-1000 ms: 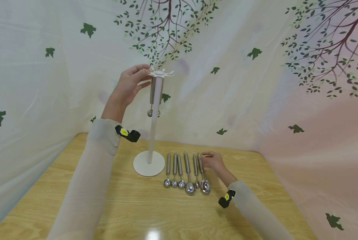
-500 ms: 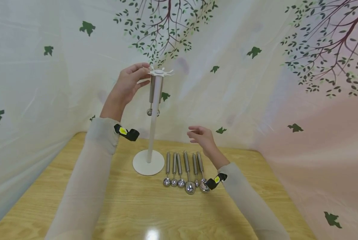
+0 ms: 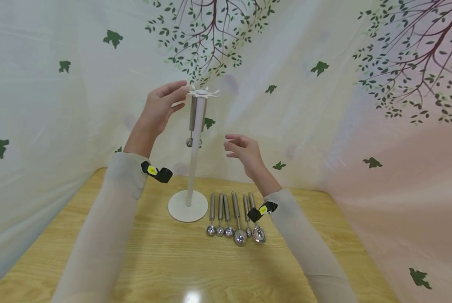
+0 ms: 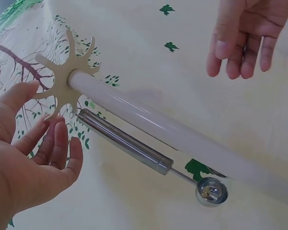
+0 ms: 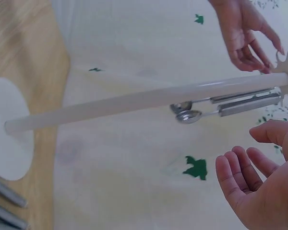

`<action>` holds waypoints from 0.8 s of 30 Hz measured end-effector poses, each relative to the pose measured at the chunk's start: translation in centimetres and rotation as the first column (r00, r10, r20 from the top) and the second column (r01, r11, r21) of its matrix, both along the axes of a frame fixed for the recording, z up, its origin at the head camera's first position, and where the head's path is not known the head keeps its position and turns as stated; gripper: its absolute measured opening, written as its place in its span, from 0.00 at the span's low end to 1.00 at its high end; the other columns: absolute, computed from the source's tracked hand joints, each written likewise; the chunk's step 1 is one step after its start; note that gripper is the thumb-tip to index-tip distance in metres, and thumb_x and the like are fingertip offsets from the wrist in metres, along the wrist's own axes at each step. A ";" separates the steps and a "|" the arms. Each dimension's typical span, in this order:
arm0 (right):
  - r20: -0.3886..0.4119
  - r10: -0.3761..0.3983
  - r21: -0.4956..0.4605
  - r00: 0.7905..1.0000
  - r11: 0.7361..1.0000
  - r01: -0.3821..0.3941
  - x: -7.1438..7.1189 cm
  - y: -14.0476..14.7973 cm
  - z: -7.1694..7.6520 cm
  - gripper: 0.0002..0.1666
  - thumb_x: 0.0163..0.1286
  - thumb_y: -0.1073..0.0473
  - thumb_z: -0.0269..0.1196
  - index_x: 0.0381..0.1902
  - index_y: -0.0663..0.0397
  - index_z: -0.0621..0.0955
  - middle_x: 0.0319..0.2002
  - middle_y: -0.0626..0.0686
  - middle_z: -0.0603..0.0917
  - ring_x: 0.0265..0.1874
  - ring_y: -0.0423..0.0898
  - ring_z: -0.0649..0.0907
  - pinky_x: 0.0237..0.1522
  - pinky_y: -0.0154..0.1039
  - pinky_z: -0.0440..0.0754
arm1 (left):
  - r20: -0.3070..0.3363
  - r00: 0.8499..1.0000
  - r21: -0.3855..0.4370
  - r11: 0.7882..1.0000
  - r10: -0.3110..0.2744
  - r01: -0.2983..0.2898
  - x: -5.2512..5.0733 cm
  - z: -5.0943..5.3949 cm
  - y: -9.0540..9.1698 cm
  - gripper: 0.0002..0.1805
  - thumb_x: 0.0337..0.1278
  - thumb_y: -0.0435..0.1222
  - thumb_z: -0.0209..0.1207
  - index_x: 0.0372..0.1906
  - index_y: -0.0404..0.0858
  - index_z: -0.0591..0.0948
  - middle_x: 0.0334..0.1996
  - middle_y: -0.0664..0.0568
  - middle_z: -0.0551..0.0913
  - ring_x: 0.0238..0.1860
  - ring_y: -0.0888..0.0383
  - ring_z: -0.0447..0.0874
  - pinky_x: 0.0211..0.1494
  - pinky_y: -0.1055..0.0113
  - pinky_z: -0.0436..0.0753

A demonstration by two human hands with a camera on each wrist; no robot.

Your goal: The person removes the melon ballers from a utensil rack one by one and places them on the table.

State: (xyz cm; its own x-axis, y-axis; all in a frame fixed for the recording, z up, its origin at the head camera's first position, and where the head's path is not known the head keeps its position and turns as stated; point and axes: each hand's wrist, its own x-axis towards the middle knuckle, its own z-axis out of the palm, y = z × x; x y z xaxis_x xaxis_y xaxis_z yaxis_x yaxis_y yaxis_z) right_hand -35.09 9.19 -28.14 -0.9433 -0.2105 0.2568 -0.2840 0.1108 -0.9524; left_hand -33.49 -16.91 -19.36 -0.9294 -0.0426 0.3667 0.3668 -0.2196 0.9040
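A white stand (image 3: pixel 193 168) with a round base and a ring of hooks (image 3: pixel 202 92) rises from the table. Two steel scoops (image 3: pixel 192 122) with thick handles hang from its far side; in the left wrist view one hanging scoop (image 4: pixel 125 143) shows plainly. At the hooks is my left hand (image 3: pixel 159 107), thumb and fingers apart beside the prongs, holding no scoop; whether it touches a prong I cannot tell. My right hand (image 3: pixel 245 152) hovers right of the pole with loosely bent fingers and nothing in them. In the right wrist view, both hanging scoops (image 5: pixel 249 104) lie beyond its fingertips.
Several steel scoops (image 3: pixel 236 212) lie in a row on the wooden table (image 3: pixel 165 265), right of the stand's base (image 3: pixel 178 210), handles pointing away. A printed curtain (image 3: pixel 286 105) with trees and birds closes off the back and sides.
My right hand has risen from beside the rightmost scoop on the table and moved left toward the pole. My left hand has drawn back slightly from the hooks. The scoops stay put.
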 end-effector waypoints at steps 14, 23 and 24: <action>-0.072 0.039 -0.041 0.997 0.998 -0.042 -0.2 -2.2 4.1 0.18 0.73 0.59 0.65 0.58 0.59 0.82 0.48 0.55 0.87 0.45 0.45 0.86 0.47 0.36 0.88 | -0.083 0.944 -0.272 0.904 0.318 -0.329 2.1 0.9 2.7 0.38 0.53 0.50 0.73 0.69 0.42 0.77 0.67 0.46 0.73 0.58 0.57 0.71 0.57 0.63 0.79; -0.051 0.099 -0.082 0.994 0.991 -0.102 -1.2 -3.4 5.4 0.21 0.73 0.60 0.65 0.61 0.61 0.81 0.57 0.62 0.84 0.50 0.49 0.87 0.53 0.40 0.87 | -0.076 0.928 -0.259 0.892 0.364 -0.371 2.4 0.8 2.9 0.35 0.55 0.48 0.73 0.67 0.40 0.78 0.66 0.45 0.76 0.58 0.56 0.71 0.57 0.63 0.78; -0.047 0.104 -0.088 0.994 0.990 -0.107 -1.3 -3.5 5.4 0.21 0.73 0.60 0.65 0.61 0.61 0.80 0.58 0.63 0.84 0.51 0.50 0.87 0.53 0.40 0.87 | -0.075 0.927 -0.249 0.894 0.367 -0.374 2.4 0.8 2.9 0.34 0.55 0.48 0.73 0.66 0.40 0.79 0.66 0.45 0.77 0.59 0.56 0.72 0.59 0.63 0.79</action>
